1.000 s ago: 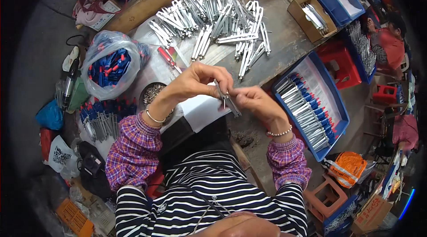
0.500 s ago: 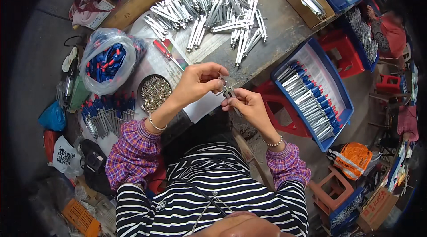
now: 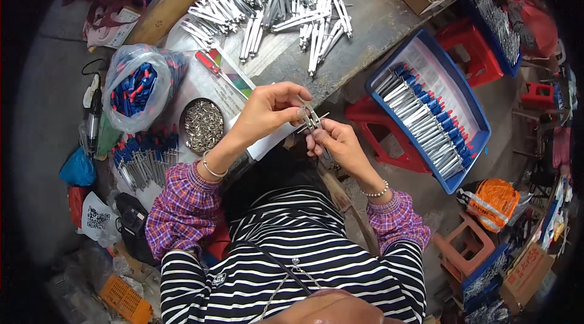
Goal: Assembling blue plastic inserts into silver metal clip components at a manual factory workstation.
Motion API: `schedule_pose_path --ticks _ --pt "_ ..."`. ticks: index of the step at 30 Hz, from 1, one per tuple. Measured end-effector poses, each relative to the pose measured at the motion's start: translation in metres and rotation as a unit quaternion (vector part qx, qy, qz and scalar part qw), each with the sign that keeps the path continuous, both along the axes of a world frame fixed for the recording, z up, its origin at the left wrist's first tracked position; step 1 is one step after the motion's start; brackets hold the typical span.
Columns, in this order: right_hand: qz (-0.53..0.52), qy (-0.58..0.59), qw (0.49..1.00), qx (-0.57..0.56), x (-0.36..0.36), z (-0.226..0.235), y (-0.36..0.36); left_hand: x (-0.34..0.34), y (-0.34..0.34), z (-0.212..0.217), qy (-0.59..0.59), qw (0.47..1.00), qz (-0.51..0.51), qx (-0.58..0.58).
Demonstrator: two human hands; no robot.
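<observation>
Close to the table's front edge, both my hands meet at a small silver metal assembly [image 3: 311, 119] with a thin pin sticking out crosswise. My left hand [image 3: 261, 114] pinches its upper end between thumb and fingers. From below, my right hand [image 3: 342, 146] has its fingers closed round the lower part of the same piece, hiding much of it. Beside my left wrist stands a dark round bowl [image 3: 183, 132] filled with small shiny metal fittings [image 3: 204, 124]. Beyond my hands lies a large pile of long silver metal strips [image 3: 267, 4].
A red-handled screwdriver [image 3: 208, 63] lies on paper. To the left are a plastic bag [image 3: 115, 102] of blue-and-red parts and several blue-ended metal pieces [image 3: 146, 156]. At right, a blue tray [image 3: 483, 132] of similar pieces rests over a red stool [image 3: 371, 111]. Another person [image 3: 538, 29] sits far right.
The view has shifted slightly, so the table things sit higher and further left. Both hands keep hold of the metal assembly, its crosswise pin tilted a little differently.
</observation>
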State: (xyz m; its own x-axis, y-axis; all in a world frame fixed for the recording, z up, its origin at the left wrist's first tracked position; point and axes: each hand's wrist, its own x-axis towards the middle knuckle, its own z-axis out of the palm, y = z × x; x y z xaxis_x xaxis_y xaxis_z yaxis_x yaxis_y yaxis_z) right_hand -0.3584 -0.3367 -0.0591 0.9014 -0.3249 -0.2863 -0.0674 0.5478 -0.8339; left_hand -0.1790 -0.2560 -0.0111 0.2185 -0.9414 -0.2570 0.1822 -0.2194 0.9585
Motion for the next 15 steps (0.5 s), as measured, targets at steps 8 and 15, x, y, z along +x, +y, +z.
schedule_pose_path --ticks 8,15 --pt "0.006 -0.033 0.999 0.02 -0.008 -0.006 -0.002 -0.011 -0.003 -0.004 -0.035 0.999 0.022 -0.008" --pt "-0.083 -0.002 0.994 0.073 -0.008 0.004 0.017 -0.021 -0.003 -0.006 -0.048 0.997 0.056 -0.02"
